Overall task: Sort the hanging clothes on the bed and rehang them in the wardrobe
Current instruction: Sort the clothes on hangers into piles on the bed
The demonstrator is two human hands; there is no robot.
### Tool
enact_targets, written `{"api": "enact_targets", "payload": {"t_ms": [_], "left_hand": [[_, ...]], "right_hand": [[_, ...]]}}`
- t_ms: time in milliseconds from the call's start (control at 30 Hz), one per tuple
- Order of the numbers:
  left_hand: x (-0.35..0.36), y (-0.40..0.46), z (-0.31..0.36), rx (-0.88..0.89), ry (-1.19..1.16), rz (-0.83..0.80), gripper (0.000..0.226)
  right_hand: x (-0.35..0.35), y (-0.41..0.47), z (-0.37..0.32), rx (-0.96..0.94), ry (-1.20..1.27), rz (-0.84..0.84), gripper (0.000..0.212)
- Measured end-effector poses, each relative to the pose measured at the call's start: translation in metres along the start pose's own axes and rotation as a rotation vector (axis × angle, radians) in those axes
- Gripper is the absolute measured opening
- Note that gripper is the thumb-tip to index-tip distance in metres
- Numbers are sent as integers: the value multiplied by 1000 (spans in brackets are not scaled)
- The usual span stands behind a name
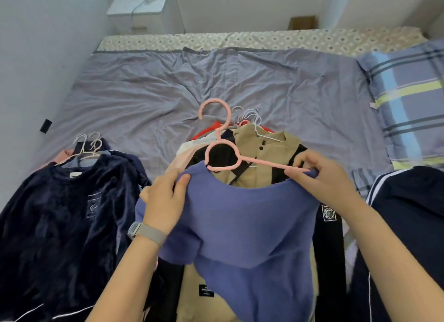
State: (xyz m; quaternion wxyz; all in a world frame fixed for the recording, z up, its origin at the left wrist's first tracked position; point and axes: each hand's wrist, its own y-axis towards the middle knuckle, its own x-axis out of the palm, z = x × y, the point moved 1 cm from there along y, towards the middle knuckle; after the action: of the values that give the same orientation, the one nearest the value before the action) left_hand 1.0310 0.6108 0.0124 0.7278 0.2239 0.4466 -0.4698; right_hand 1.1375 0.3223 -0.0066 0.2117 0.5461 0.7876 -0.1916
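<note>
Above the beige jacket [264,151], both hands are pinching a soft periwinkle-blue knit sweater [245,228] at its shoulders: left hand [163,201], right hand [322,177] also gripping the thin pink hanger [225,153].

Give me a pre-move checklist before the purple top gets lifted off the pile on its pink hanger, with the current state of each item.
1. Right hand grips the pink hanger arm and the purple top shoulder together: ok.
2. Left hand pinches the top's other shoulder: ok.
3. Left hanger arm seated inside that shoulder: cannot tell, hidden under fabric.
4. Hanger hook clear of the white hangers in the pile behind: ok, it stands above them.
5. Top free of the beige jacket underneath: cannot tell, it drapes over it.
6. Navy pile on the left lies apart from the lift path: ok.
</note>
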Motion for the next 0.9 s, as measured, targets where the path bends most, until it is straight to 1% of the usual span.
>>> {"api": "enact_targets", "payload": {"t_ms": [33,67,167,200,300,333,433,500,600,667,733,833,900], "left_hand": [[-9,-5,-2,17,-14,11,34],[-19,-13,-5,34,-43,25,38],[-49,-43,-3,37,-107,80,34],[-57,-54,-3,39,-109,99,35],[-85,-90,-5,47,-99,124,39],[-96,-103,-8,65,-101,122,39],[-131,-143,-21,118,-74,125,38],[-153,-167,-35,128,-51,149,36],[-178,-205,-62,134,-21,141,39],[-190,-232,-81,162,-18,111,40],[-204,-260,-101,163,1,116,38],[-229,-295,-136,169,-38,99,39],[-248,-312,-159,151,-78,104,36]], "right_hand": [[-5,-8,-6,12,-1,-7,13],[-10,-18,-12,5,-14,2,12],[-18,-55,-30,1,-38,89,30],[-17,-70,-38,14,-30,131,32],[-11,-113,-66,13,-40,244,26],[-9,-129,-77,-21,-64,264,29],[3,-175,-113,-161,-180,294,51],[16,-206,-133,-230,-215,338,48],[47,-251,-159,-264,-166,452,31],[78,-277,-180,-260,-150,458,19],[110,-299,-203,-250,-84,436,16],[143,-330,-238,-224,47,421,25],[150,-347,-256,-179,136,374,32]]}}
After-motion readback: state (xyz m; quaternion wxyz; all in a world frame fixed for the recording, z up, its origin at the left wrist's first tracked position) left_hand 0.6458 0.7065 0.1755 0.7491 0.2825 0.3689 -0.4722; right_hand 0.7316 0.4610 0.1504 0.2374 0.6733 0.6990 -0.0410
